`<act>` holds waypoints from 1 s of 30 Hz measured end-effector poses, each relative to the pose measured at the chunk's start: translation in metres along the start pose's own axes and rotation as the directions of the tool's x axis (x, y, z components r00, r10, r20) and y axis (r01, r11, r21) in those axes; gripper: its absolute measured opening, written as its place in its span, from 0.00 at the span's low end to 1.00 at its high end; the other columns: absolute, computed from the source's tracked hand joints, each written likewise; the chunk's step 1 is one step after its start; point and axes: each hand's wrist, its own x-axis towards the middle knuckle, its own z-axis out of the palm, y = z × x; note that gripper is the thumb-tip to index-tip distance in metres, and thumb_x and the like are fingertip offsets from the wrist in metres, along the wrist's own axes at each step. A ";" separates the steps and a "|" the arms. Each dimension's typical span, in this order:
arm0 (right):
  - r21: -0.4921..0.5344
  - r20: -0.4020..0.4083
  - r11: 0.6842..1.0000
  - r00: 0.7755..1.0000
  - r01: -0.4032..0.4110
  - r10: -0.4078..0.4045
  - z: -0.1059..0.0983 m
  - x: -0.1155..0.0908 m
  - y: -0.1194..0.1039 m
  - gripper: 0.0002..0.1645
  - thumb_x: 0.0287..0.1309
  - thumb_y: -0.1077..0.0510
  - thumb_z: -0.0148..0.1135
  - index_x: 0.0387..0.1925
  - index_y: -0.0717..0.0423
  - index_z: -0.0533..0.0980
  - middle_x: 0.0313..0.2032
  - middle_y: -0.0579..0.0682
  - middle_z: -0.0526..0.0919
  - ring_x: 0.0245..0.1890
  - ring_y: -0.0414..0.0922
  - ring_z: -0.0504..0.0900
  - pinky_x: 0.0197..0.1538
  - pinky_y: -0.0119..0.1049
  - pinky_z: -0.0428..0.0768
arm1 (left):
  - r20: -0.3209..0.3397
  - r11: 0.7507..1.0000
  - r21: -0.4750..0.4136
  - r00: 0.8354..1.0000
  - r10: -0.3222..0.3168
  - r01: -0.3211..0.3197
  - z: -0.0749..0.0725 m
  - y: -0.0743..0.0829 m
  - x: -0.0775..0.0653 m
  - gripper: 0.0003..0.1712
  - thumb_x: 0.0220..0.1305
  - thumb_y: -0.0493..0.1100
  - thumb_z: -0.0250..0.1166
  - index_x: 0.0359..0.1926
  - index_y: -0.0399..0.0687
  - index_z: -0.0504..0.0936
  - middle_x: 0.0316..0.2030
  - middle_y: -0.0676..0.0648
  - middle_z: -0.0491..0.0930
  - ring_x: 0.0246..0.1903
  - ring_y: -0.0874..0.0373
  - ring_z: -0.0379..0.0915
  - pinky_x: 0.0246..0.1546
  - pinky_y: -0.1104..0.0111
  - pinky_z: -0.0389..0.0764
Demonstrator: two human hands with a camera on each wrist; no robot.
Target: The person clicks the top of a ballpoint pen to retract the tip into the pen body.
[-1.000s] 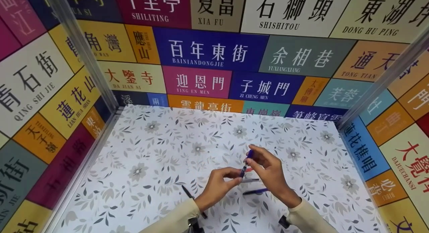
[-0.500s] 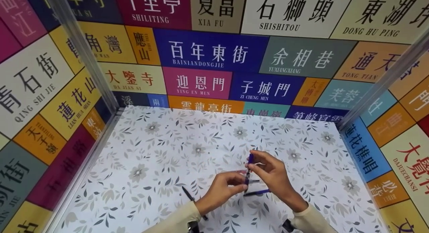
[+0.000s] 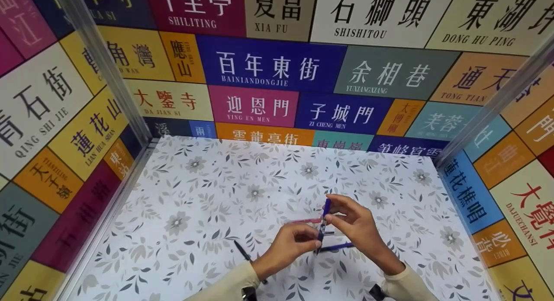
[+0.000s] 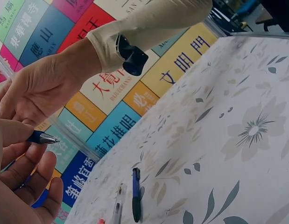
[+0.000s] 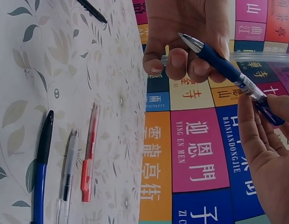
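A blue click pen (image 3: 322, 225) with a silver tip and a clear middle is held between both hands, standing nearly upright in the head view. My left hand (image 3: 288, 247) pinches its lower part between thumb and fingers. The bare silver tip (image 4: 52, 139) pokes out past the thumb in the left wrist view. With thumb and index finger, my right hand (image 3: 359, 227) grips the clip end (image 5: 270, 113). Below the hands lie a blue pen with a black grip (image 5: 41, 172), a clear pen (image 5: 67, 172) and a red pen (image 5: 90, 154).
A black pen (image 3: 242, 250) lies partly hidden under the left forearm. White floral-patterned cloth covers the table (image 3: 207, 193). Walls of coloured name panels (image 3: 268, 67) enclose it at the back and both sides, with clear corner posts (image 3: 114, 72).
Both hands have shifted slightly right and down, and the pen between them stands more upright. More of the red pen shows past the left hand. The loose pens stay in place.
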 end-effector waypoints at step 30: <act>0.013 0.010 0.989 0.989 -0.150 0.149 0.003 -0.008 0.011 0.29 0.70 0.75 0.68 0.70 0.66 0.78 0.47 0.69 0.85 0.46 0.48 0.90 0.47 0.38 0.90 | -0.016 0.979 -0.116 0.985 -0.171 0.168 0.006 0.001 -0.009 0.08 0.64 0.30 0.76 0.45 0.32 0.90 0.36 0.52 0.89 0.37 0.64 0.84 0.42 0.73 0.83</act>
